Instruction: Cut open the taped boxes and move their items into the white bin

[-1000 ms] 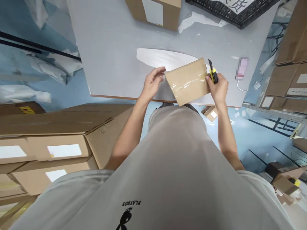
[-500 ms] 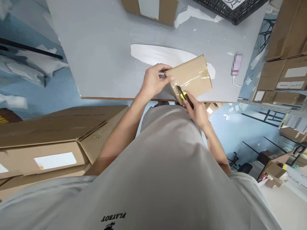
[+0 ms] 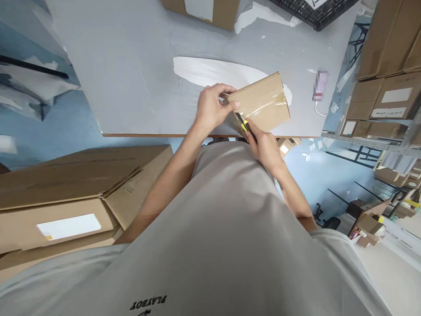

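A small cardboard box (image 3: 263,98) with shiny clear tape across it is held tilted over the front edge of the grey table (image 3: 131,96). My left hand (image 3: 213,105) grips its left corner, thumb on the upper face and fingers behind the far edge. In my right hand (image 3: 265,147) is a black and yellow box cutter (image 3: 247,127). Its tip is at the taped left edge of the box, just below my left thumb. Whether the blade has gone into the tape I cannot tell.
On the table lie white paper (image 3: 210,72), a larger cardboard box (image 3: 204,13), a black plastic crate (image 3: 315,13) and a blurred pinkish object (image 3: 320,85) with a white cord. Big cartons (image 3: 66,180) stand at my left; stacked boxes (image 3: 391,96) fill a shelf on the right.
The box cutter has moved up and left along the box's taped left edge, towards my left thumb. My left hand keeps its grip on the box. The whole view has shifted slightly.
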The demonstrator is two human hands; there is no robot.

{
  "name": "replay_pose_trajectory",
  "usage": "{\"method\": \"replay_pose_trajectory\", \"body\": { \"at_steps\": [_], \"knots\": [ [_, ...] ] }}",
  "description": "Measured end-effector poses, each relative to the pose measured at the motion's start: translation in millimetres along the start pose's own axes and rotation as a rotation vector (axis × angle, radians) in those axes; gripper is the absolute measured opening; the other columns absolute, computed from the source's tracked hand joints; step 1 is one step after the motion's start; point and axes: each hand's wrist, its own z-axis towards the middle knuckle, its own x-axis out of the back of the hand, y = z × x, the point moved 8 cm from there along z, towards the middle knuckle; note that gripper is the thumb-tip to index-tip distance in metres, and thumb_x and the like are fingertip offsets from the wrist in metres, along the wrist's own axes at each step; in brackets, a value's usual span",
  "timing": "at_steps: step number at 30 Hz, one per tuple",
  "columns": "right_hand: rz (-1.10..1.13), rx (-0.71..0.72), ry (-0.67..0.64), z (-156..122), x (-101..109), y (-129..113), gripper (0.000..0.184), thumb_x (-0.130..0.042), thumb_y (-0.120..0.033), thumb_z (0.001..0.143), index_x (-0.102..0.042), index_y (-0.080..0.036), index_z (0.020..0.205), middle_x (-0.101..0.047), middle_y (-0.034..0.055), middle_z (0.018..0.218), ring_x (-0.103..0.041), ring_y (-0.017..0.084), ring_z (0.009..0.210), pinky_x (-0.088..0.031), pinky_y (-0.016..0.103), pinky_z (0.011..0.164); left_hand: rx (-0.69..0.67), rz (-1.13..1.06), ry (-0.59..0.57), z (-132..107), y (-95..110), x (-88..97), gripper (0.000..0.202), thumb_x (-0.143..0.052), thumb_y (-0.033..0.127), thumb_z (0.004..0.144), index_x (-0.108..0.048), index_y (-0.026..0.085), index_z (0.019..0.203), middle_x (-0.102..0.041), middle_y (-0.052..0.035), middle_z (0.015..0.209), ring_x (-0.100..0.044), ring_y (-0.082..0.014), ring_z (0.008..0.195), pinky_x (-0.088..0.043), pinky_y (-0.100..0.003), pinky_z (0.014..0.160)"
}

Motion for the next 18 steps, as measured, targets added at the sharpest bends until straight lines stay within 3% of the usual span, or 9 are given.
{"method": "replay_pose_trajectory", "body": {
  "at_steps": [6, 13, 18],
  "knots": [
    [-0.117, -0.02, -0.087, 4, 6, -13, 0.063, -0.039, -0.036, 0.119, -0.043, -0.019, 0.18, -0.084, 0.0177, 0.14, -0.081, 0.041, 0.124, -0.06, 0.047, 0.104, -0.032, -0.001, 0.024, -4, 2, 2.2, 0.064, -0.079, 0.074, 0.094, -0.074, 0.03, 0.14, -0.079, -0.0063, 0.145, -0.064, -0.0417, 0.145, -0.065, -0.059, 0.117],
    [-0.269, -0.167, -0.248, -15, 2, -16, 0.06, -0.035, -0.027, 0.121, -0.038, -0.019, 0.18, -0.085, 0.0206, 0.131, -0.082, 0.036, 0.117, -0.062, 0.043, 0.099, 0.008, 0.027, 0.101, -4, 14, 3.5, 0.048, -0.085, 0.068, 0.091, -0.08, 0.032, 0.124, -0.083, -0.0054, 0.134, -0.075, -0.0346, 0.124, -0.072, -0.05, 0.096],
    [-0.325, -0.197, -0.24, -14, -9, -26, 0.06, -0.027, -0.024, 0.123, -0.031, -0.018, 0.182, -0.082, 0.0204, 0.135, -0.081, 0.031, 0.121, -0.063, 0.039, 0.1, 0.031, 0.03, 0.147, -5, 20, 10.0, 0.044, -0.088, 0.064, 0.089, -0.082, 0.032, 0.119, -0.085, -0.0058, 0.127, -0.078, -0.0313, 0.119, -0.072, -0.045, 0.09]
  ]
}}
